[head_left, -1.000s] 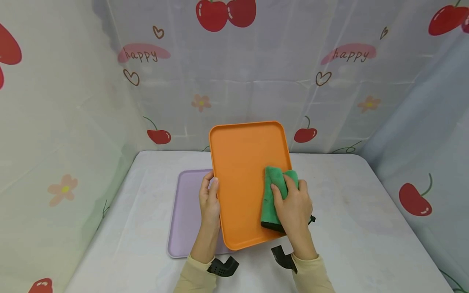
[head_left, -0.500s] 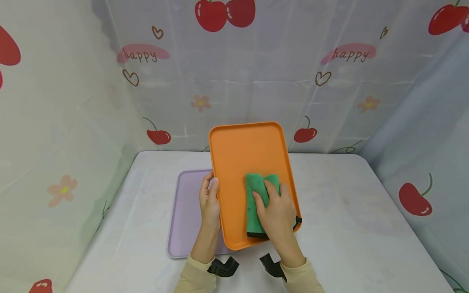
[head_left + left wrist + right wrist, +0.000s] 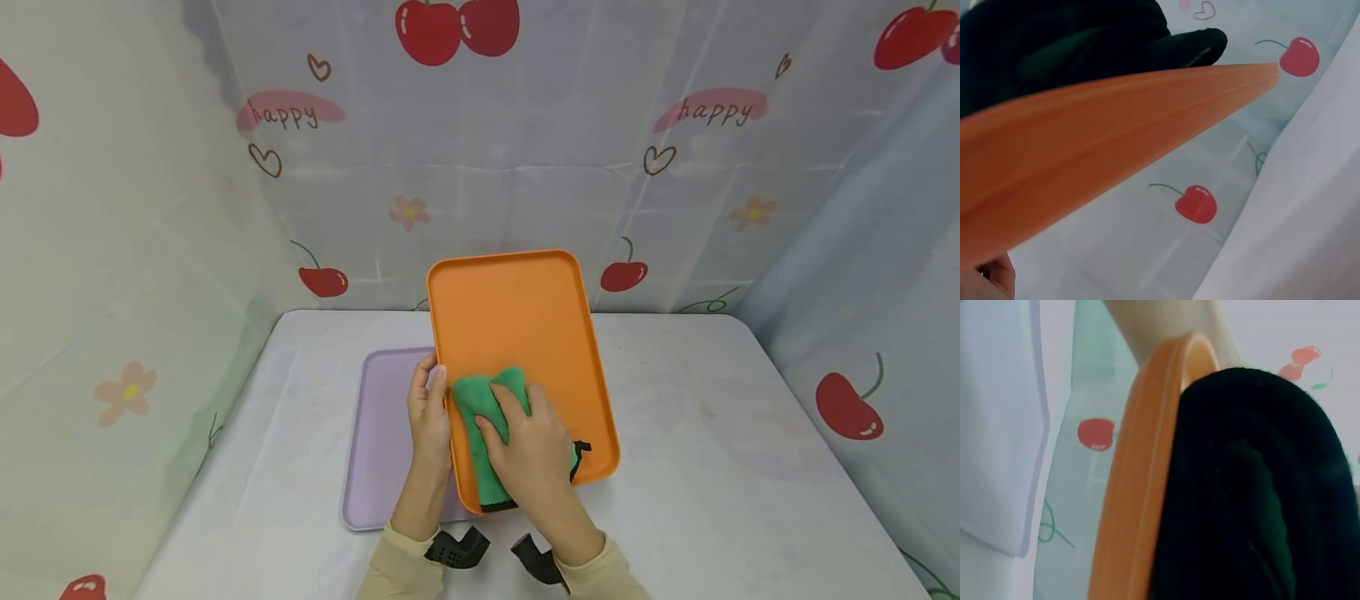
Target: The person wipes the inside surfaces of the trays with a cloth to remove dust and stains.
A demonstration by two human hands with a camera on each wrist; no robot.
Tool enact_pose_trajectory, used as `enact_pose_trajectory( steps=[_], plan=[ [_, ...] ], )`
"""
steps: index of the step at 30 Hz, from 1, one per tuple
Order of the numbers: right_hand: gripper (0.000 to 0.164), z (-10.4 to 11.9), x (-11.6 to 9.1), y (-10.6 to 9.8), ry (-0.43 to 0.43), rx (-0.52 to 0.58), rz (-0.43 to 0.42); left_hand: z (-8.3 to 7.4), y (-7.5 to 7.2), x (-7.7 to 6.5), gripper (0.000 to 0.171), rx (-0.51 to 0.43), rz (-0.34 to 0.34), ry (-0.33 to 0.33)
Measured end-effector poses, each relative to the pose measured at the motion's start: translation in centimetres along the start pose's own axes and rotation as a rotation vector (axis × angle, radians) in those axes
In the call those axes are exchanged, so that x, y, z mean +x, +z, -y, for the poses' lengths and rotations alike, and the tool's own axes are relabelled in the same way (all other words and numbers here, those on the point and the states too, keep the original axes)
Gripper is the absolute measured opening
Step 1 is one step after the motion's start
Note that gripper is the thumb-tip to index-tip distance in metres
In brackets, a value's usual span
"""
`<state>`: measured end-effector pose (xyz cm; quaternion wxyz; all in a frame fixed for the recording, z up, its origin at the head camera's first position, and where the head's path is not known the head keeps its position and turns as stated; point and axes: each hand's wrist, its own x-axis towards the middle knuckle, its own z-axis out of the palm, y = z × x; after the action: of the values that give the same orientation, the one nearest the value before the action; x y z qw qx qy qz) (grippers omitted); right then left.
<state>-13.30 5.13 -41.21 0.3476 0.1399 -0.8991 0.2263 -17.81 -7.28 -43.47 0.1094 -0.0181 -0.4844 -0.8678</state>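
My left hand (image 3: 430,421) grips the left edge of an orange tray (image 3: 517,312), thumb over the rim, and holds it up tilted toward me. With my right hand (image 3: 531,446) I grip a folded green cloth (image 3: 480,408) with black edging, pressed on the tray's lower left part. The cloth's left side reaches the tray's left rim, close by my left thumb. In the right wrist view the folded cloth (image 3: 1260,487) looks dark and lies against the orange tray (image 3: 1138,469). The left wrist view shows the tray's edge (image 3: 1097,137) with the dark cloth (image 3: 1085,50) above it.
A lilac tray (image 3: 378,433) lies on the white table (image 3: 712,433), partly hidden behind the orange tray and my left forearm. Curtains (image 3: 510,133) printed with cherries stand behind the table and on both sides. Black wrist mounts (image 3: 457,547) sit at both cuffs.
My right hand has swept the cloth leftward and slightly down across the orange tray, from its right edge to its left. The left hand and the tray stay in place.
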Motion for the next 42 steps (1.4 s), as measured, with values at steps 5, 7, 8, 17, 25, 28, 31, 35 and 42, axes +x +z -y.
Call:
enact_pose_trajectory(
  steps=[5, 7, 8, 17, 25, 28, 31, 35, 42],
  plan=[
    [0.044, 0.7, -0.3, 0.0, -0.078, -0.006, 0.009, 0.1, 0.0, -0.1, 0.031, -0.006, 0.004, -0.001],
    [0.045, 0.7, -0.3, -0.1, -0.098, -0.006, 0.006, 0.2, 0.0, -0.1, 0.032, -0.014, 0.004, -0.002],
    [0.045, 0.7, -0.3, -0.1, -0.104, -0.007, 0.005, 0.2, 0.0, -0.1, 0.031, -0.014, 0.005, 0.001],
    [0.045, -0.2, -0.3, -0.5, -0.105, 0.011, 0.035, 0.3, 0.2, -0.2, 0.032, 0.009, -0.004, 0.008],
    [0.046, -1.1, -0.3, -0.9, -0.074, 0.003, 0.027, 0.4, 0.3, -0.2, 0.032, 0.007, 0.008, 0.004],
    [0.047, -1.6, -0.3, -1.2, -0.05, -0.002, 0.023, 0.3, 0.2, -0.2, 0.032, 0.001, 0.016, 0.011],
    [0.047, -2.3, -0.3, -1.5, -0.017, -0.01, 0.019, 0.2, 0.2, -0.2, 0.031, -0.003, 0.011, 0.017],
    [0.047, -3.5, -0.3, -1.8, 0.046, -0.028, 0.012, 0.2, 0.1, -0.1, 0.029, -0.017, 0.014, 0.015],
    [0.043, -5.9, -0.1, -2.6, 0.163, -0.042, -0.011, 0.0, -0.1, 0.0, 0.028, -0.024, 0.017, 0.009]
  ],
)
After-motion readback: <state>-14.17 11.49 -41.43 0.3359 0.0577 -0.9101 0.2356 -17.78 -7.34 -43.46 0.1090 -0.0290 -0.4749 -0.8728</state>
